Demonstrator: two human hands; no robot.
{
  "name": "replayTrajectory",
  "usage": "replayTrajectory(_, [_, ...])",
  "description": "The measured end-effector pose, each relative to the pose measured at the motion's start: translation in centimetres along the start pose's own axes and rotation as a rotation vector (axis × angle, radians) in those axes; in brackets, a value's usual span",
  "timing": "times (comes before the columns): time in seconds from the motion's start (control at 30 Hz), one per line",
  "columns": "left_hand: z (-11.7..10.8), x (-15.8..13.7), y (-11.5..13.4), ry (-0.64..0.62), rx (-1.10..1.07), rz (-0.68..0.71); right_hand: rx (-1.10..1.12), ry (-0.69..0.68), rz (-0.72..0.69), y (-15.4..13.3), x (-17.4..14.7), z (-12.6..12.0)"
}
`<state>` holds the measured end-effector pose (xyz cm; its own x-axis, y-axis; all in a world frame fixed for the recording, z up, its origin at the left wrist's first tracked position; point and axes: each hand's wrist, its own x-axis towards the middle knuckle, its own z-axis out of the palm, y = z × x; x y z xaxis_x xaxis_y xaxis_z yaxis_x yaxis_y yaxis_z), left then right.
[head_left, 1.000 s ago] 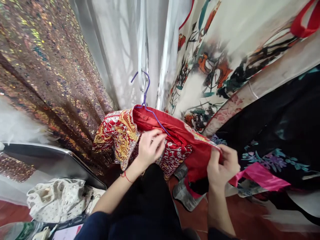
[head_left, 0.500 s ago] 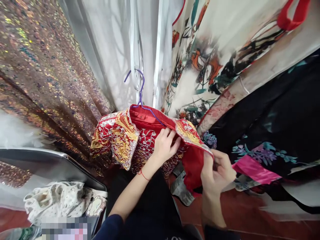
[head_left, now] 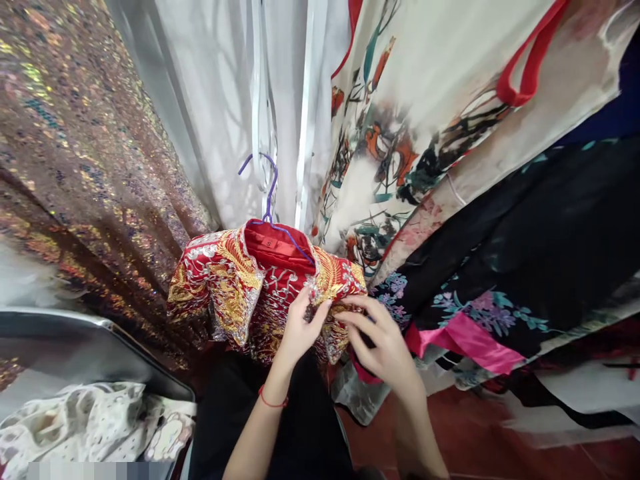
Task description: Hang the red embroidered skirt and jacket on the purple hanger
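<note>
A red jacket with dense gold and silver embroidery hangs on a thin purple hanger. Its front is unfastened, baring the red lining and a small size label at the neck. My left hand grips the front edge below the collar, on the jacket's right side; part of its fingers is hidden. Beside it, my right hand has its fingers spread, with the fingertips at the embroidered cloth near the sleeve. Nothing shows held in that hand.
Behind hang a white garment with ribbons, a sequinned cloth at left and a painted-pattern dress. Black flowered cloth and a pink ribbon are at right. White dotted fabric lies on a chair.
The jacket's right front panel, held out with its red lining showing before, now lies over the hanger. My right hand has let go of its edge and moved left; my left hand has shifted to that edge.
</note>
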<state>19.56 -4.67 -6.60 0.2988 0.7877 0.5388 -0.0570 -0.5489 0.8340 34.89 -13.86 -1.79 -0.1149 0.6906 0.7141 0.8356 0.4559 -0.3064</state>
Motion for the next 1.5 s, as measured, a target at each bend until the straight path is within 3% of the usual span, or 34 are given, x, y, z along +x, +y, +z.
replayTrajectory(0.1, [-0.1, -0.3, -0.2, 0.025, -0.098, -0.092, 0.124, 0.163, 0.099, 1.4, 2.2, -1.5])
replayTrajectory(0.17, [-0.5, -0.7, -0.7, 0.038, -0.136, -0.122, 0.167, 0.183, 0.163, 2.6, 4.1, -1.5])
replayTrajectory(0.23, [-1.2, -1.3, -1.1, 0.033, -0.173, -0.158, 0.24, 0.062, 0.201, 4.1, 5.9, -0.6])
replayTrajectory(0.37, [-3.2, -2.1, -1.3, -0.024, -0.201, -0.282, 0.468, -0.314, 0.338, 6.9, 7.0, 2.0])
replayTrajectory(0.47, [-4.3, -2.0, -1.1, -0.008, -0.221, -0.332, 0.637, -0.42, 0.408, 7.3, 5.9, 2.7])
replayTrajectory(0.6, [-4.6, -1.0, -0.7, 0.07, -0.258, -0.296, 0.795, -0.357, 0.502, 5.6, 5.1, 2.1])
replayTrajectory(0.77, [-4.0, -0.3, -0.4, 0.128, -0.217, -0.25, 0.651, -0.236, 0.525, 3.8, 5.6, 2.1])
replayTrajectory(0.97, [-4.1, -1.4, -1.1, 0.179, -0.191, -0.262, 0.598, -0.322, 0.537, 4.9, 3.9, 3.5])
replayTrajectory(1.23, [-5.0, -2.0, -1.7, 0.22, -0.171, -0.293, 0.996, -0.34, 0.767, 5.8, 1.2, 7.0])
replayTrajectory(1.37, [-6.0, -2.9, -2.3, 0.264, -0.22, -0.354, 1.126, -0.48, 0.645, 4.3, 2.8, 6.6])
replayTrajectory(1.5, [-6.4, -4.6, -2.3, 0.039, -0.254, -0.441, 0.847, -0.175, 0.53, 3.3, 4.3, 4.0])
